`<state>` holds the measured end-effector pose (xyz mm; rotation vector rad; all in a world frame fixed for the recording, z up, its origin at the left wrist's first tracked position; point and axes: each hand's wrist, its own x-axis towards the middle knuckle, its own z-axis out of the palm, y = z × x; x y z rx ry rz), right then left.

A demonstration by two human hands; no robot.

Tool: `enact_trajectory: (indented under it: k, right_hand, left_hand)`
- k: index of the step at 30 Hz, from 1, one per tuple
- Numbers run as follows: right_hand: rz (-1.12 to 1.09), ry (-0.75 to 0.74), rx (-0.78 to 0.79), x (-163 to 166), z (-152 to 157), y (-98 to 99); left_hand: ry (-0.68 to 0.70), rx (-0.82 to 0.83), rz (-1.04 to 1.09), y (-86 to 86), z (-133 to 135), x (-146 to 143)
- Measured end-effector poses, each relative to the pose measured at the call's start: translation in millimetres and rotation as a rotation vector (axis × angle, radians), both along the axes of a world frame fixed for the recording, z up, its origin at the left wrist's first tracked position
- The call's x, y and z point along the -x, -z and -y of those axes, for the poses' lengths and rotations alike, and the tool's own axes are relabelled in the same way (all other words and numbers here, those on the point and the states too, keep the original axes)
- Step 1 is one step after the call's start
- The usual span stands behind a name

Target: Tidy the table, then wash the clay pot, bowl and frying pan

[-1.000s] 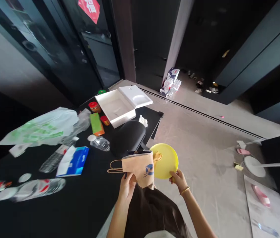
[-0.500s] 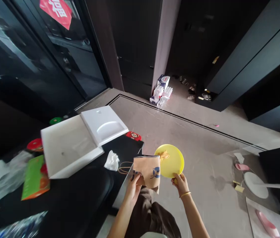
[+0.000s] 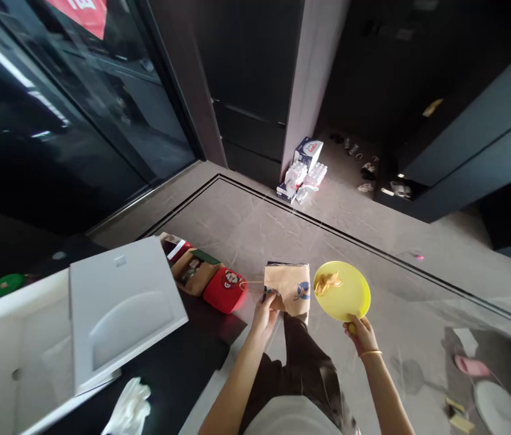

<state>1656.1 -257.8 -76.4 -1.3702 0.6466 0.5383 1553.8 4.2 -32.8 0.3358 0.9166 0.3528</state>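
My left hand (image 3: 265, 308) is closed on a small brown paper bag (image 3: 290, 289) with a blue mark and cord handles, held out in front of me. My right hand (image 3: 359, 331) grips the near rim of a yellow plate (image 3: 346, 296). A scrap of yellowish peel (image 3: 328, 281) lies on the plate's left side. Bag and plate sit side by side above the grey floor, just apart.
A black table (image 3: 201, 356) is at my left, carrying an open white box (image 3: 115, 308) and a crumpled tissue (image 3: 128, 408). Past its end on the floor are a red bag (image 3: 223, 290) and a brown box (image 3: 194, 270). Water-bottle packs (image 3: 303, 172) stand by a pillar.
The view has moved forward and right along the table; the bottles and plastic bags have left the frame. Both hands keep their hold, and bag and plate have drawn apart.
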Motion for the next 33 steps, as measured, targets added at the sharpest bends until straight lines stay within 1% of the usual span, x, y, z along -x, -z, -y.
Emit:
enact_trajectory:
  k: [2, 4, 6, 8, 10, 12, 14, 16, 18, 20, 23, 25, 28, 30, 32, 33]
  right_hand:
    - [0.000, -0.060, 0.008, -57, -12, 4.0]
    - [0.004, -0.151, 0.022, -114, -31, 5.3]
    - [0.012, -0.250, 0.039, -167, -56, 5.4]
    - [0.017, -0.331, 0.043, -215, -87, 6.3]
    - [0.010, -0.392, 0.028, -259, -122, 9.5]
    - [-0.014, -0.429, -0.003, -298, -158, 15.4]
    - [-0.046, -0.434, -0.049, -334, -190, 23.5]
    - [-0.067, -0.406, -0.094, -369, -217, 32.8]
    - [-0.077, -0.359, -0.109, -404, -238, 41.6]
    - [-0.093, -0.288, -0.111, -439, -251, 48.6]
    - [-0.134, -0.144, -0.096, -494, -259, 54.7]
    - [-0.155, -0.046, -0.072, -532, -260, 57.7]
    - [-0.184, 0.084, -0.029, -591, -256, 66.6]
    - [-0.194, 0.148, -0.004, -631, -251, 78.1]
    - [-0.195, 0.184, 0.010, -674, -247, 95.7]
    - [-0.194, 0.186, 0.023, -697, -245, 107.2]
  left_hand:
    - [-0.072, 0.012, -0.028, 10.2, -13, -41]
    - [-0.148, 0.006, -0.053, 16.1, -25, -79]
    - [-0.226, -0.011, -0.067, 18.7, -39, -109]
    - [-0.285, -0.035, -0.071, 20.9, -54, -132]
    - [-0.324, -0.048, -0.092, 25.5, -71, -150]
    - [-0.381, -0.064, -0.161, 33.4, -91, -167]
    - [-0.444, -0.093, -0.254, 43.5, -114, -190]
    - [-0.459, -0.120, -0.321, 53.7, -143, -219]
    - [-0.425, -0.118, -0.353, 62.2, -174, -255]
    - [-0.370, -0.128, -0.376, 67.6, -206, -299]
    - [-0.238, -0.241, -0.379, 68.6, -249, -375]
    - [-0.145, -0.319, -0.355, 66.0, -272, -431]
    - [-0.020, -0.400, -0.352, 63.6, -293, -514]
    - [0.045, -0.473, -0.375, 67.9, -302, -567]
    - [0.089, -0.560, -0.412, 80.8, -309, -615]
    - [0.109, -0.607, -0.435, 91.0, -312, -638]
